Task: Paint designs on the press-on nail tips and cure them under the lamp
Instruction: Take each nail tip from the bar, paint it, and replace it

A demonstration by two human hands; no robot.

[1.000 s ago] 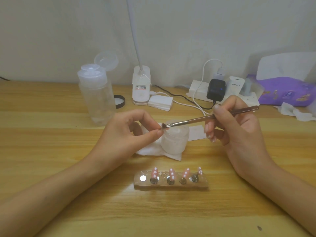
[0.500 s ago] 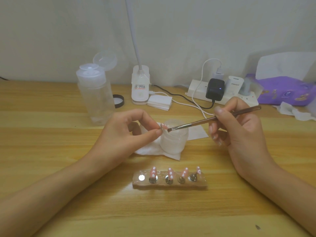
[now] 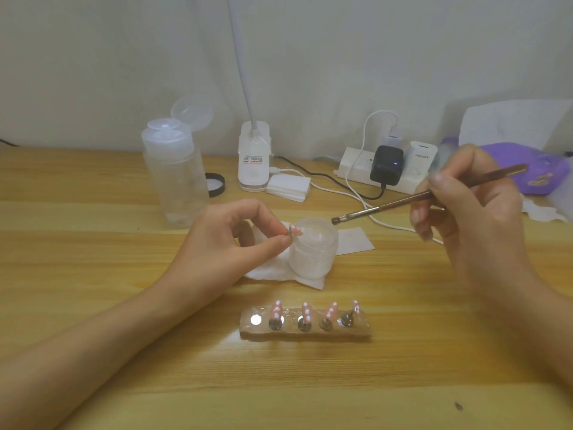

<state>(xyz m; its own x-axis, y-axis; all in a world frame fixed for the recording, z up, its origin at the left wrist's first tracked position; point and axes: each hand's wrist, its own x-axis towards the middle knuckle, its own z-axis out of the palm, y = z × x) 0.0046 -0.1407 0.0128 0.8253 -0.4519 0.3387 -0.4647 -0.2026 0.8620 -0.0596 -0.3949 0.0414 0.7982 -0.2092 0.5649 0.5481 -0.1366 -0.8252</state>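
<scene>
My left hand (image 3: 235,243) pinches a small pink nail tip (image 3: 295,231) on its metal stand between thumb and forefinger, just in front of a frosted white jar (image 3: 313,252). My right hand (image 3: 471,218) grips a brown nail brush (image 3: 403,203); its dark bristles hover over the jar's far rim, apart from the held tip. Near the table's front lies a holder block (image 3: 305,332) with several pink tips dotted white standing on metal pegs and one bare peg at its left end. The white lamp base (image 3: 253,162) stands at the back, its neck rising out of view.
A clear pump bottle (image 3: 175,178) with its lid flipped up stands back left beside a black cap (image 3: 215,185). White pads (image 3: 288,187), a power strip (image 3: 387,169) with chargers and cables, a purple tissue pack (image 3: 539,172) and a white wipe (image 3: 273,271) under the jar lie on the wooden table (image 3: 93,274).
The brush has drawn back from the held nail tip, up and to the right, so its bristles no longer touch it. My left hand has stayed in place.
</scene>
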